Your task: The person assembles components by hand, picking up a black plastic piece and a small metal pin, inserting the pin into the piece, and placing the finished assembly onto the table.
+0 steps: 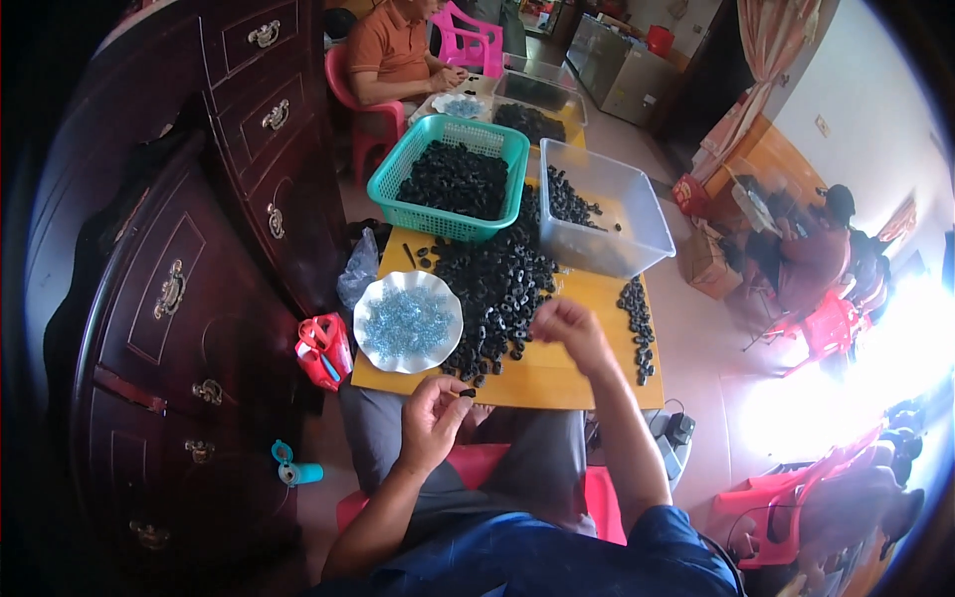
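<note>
My left hand (434, 426) is at the table's near edge, thumb and fingers pinching a small black part (467, 393). My right hand (569, 326) is raised over the table, right of the loose pile, with its fingers curled together. Whatever it may hold is too small to make out. Between and beyond my hands spreads a heap of small black ring-like parts (497, 298). To the left, a white scalloped plate (370, 355) carries many tiny clear-bluish pieces (408, 320).
Behind the pile stand a green basket (398, 216) of black parts and a clear plastic bin (637, 244). A row of black parts (637, 323) lines the table's right edge. Across the table, a person in an orange shirt (386, 45) works. Dark drawers (179, 298) flank the left.
</note>
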The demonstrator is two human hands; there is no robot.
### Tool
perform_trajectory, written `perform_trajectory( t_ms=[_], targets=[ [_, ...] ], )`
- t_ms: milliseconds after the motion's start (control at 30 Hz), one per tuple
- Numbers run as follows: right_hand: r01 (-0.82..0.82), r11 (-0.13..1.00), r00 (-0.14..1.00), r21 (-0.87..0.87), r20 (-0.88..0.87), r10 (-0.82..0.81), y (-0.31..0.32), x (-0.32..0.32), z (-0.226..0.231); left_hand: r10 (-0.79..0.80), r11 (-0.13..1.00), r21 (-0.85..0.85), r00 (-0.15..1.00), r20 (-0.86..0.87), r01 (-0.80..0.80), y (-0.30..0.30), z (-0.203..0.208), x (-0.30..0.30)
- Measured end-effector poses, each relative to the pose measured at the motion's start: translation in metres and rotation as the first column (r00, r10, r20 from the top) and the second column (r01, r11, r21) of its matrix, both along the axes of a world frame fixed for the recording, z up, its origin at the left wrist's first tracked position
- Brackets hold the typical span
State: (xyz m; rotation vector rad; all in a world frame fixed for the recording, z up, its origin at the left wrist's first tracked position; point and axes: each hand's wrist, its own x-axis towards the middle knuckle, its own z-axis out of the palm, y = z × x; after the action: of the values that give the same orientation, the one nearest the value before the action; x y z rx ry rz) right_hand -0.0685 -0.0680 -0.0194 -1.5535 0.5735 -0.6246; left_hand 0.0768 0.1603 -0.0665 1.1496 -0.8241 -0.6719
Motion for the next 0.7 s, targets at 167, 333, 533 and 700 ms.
perform_trajectory(
  t_ms=[167,333,533,700],
  targets=[
    [0.362,0.816,0.856,-0.45,-0.186,-0.482,-0.097,-0.01,-0.02,-0.112,0.988,0.086,0.972,-0.208,0.132,-0.002,0.01,0.003],
    [0.272,0.696,0.729,-0.665,-0.329,-0.6,-0.144,-0.016,-0.044,-0.106,0.987,0.096,0.976,-0.19,0.126,-0.01,0.012,0.006],
    [0.159,0.681,0.734,-0.714,-0.376,-0.565,-0.151,-0.004,-0.058,-0.112,0.985,0.107,0.968,-0.225,0.139,-0.006,0.011,0.006],
    [0.055,0.683,0.683,-0.728,-0.472,-0.558,-0.142,0.006,-0.06,-0.113,0.983,0.111,0.963,-0.244,0.143,-0.004,0.014,0.005]
  ],
)
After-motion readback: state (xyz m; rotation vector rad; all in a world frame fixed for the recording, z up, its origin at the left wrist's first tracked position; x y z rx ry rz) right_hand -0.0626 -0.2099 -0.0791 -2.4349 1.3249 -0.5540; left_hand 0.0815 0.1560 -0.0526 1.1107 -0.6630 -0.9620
